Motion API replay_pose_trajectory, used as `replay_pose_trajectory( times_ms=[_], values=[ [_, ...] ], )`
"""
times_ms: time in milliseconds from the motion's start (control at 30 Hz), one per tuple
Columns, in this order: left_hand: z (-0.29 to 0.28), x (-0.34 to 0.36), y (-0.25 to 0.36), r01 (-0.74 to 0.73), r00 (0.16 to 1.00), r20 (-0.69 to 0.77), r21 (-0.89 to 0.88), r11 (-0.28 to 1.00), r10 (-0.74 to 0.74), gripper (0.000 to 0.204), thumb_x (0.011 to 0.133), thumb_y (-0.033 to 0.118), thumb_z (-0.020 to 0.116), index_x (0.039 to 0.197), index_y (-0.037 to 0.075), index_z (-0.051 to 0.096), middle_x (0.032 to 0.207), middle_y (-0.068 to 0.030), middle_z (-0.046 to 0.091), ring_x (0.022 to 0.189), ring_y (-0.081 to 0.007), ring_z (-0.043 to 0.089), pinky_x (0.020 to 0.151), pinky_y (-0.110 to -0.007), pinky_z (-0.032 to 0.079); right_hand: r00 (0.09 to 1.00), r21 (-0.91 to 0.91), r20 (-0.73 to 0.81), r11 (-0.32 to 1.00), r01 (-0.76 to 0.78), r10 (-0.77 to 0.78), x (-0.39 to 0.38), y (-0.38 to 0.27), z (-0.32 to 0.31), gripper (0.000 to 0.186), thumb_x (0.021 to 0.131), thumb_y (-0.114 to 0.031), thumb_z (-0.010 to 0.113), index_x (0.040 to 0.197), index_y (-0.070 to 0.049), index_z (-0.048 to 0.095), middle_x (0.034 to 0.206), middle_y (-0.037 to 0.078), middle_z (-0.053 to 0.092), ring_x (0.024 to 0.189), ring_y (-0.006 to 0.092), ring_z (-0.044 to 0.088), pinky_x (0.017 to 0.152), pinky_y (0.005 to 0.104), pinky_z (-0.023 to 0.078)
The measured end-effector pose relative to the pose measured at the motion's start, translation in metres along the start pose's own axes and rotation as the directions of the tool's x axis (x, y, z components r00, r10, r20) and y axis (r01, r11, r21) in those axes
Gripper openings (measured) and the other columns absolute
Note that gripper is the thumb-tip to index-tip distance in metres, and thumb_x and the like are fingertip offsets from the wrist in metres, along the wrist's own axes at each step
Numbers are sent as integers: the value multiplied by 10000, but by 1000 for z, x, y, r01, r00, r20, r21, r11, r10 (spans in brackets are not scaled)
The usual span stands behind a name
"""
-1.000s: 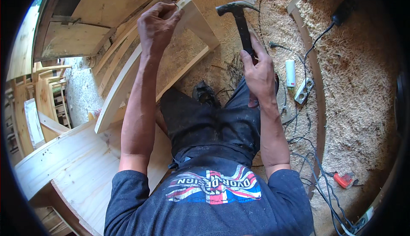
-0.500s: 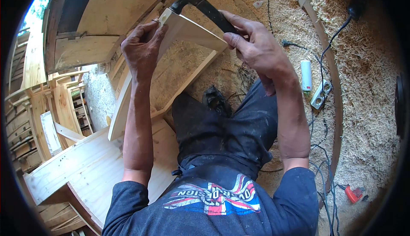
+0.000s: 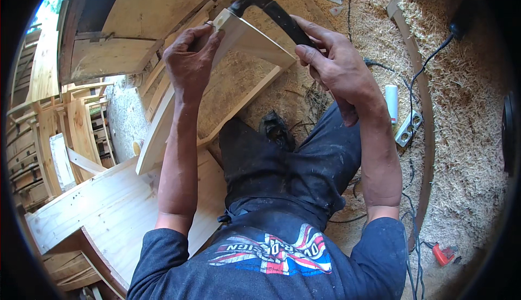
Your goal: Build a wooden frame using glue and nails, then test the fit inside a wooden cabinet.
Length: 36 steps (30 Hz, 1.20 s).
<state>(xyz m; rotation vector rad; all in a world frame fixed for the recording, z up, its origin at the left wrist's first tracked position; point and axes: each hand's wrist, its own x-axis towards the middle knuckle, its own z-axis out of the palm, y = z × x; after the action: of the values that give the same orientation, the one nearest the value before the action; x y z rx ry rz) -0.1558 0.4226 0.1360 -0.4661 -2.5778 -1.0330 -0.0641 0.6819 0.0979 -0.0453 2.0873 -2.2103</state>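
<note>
Hammer (image 3: 278, 18) in your right hand (image 3: 339, 66) has its striking end at the upper end of the wooden frame (image 3: 230, 34), either touching the wood or just beside it; the view does not settle which. Your right fingers and thumb are closed around the handle, and the claw points away to the right. Your left hand (image 3: 190, 58) is at the same end of the frame, with thumb and forefinger pinched together at its edge. Something small and dark seems to show at that pinch, but it is too small to name, and whether it sits in the wood cannot be told.

As for progress, the main shape of the piece looks assembled: the curved side (image 3: 154, 142), the crosspiece (image 3: 263, 48) and the thin rail (image 3: 244, 102) appear to meet at the corners. The frame leans in front of you, on your left, its lower end above or against the pale panel (image 3: 125, 202). With your fingers and the hammer both at the upper end, you seem to be partway through the work there, and that end looks unfinished. How firmly the other corners are joined does not show.

To your right, the power strip (image 3: 408, 129) and the white cylinder (image 3: 391, 103) lie near your forearm, among wood shavings (image 3: 467, 137), well apart from the frame.
</note>
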Motion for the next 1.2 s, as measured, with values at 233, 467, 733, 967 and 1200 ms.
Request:
replay_pose_trajectory(
  times_ms=[233, 467, 733, 967, 1200],
  values=[
    [0, 4, -15, -12, 999, -43, -40, 999, 10, 479, 851, 172, 850, 1239, 46, 600, 1022, -143, 777, 921, -237, 763, 812, -343, 609, 857, -666, 20, 632, 396, -516, -17, -71, 21, 581, 938, -6, 664, 1499, -56, 524, 1247, 284, 679, 1058, 403, 712, 915, 412, 543],
    [-4, -6, -13, -86, 996, -26, 23, 996, 87, 615, 861, 176, 835, 1329, 82, 447, 1040, -174, 761, 931, -342, 759, 802, -417, 603, 731, -306, -124, 727, 615, -671, -36, -151, 20, 257, 1064, -131, 561, 1257, 39, 560, 857, 81, 639, 571, 55, 490, 497, 208, 469],
    [1, -2, -22, -111, 993, -29, 40, 993, 112, 664, 861, 167, 832, 1376, 80, 423, 998, -170, 749, 871, -341, 751, 733, -427, 586, 751, -796, 29, 440, 416, -659, -15, -130, 51, 339, 1033, -107, 611, 1366, -44, 628, 900, 138, 703, 703, 145, 641, 562, 311, 473],
    [6, -4, -14, -136, 991, 6, 45, 990, 136, 697, 854, 177, 840, 1390, 71, 408, 1027, -185, 749, 892, -360, 753, 745, -444, 593, 970, -951, 145, 242, 191, -197, -12, -83, 48, 482, 1033, -61, 543, 1508, -6, 480, 1075, 221, 733, 899, 336, 730, 856, 453, 597],
    [6, -4, -12, -152, 988, 31, 20, 988, 151, 728, 852, 146, 833, 1418, 89, 377, 999, -193, 728, 888, -384, 740, 738, -473, 593, 585, -279, -293, 653, 704, -756, -33, -165, 79, 283, 1051, -89, 579, 1325, -17, 585, 858, 112, 665, 575, 43, 510, 475, 249, 452]
  ],
)
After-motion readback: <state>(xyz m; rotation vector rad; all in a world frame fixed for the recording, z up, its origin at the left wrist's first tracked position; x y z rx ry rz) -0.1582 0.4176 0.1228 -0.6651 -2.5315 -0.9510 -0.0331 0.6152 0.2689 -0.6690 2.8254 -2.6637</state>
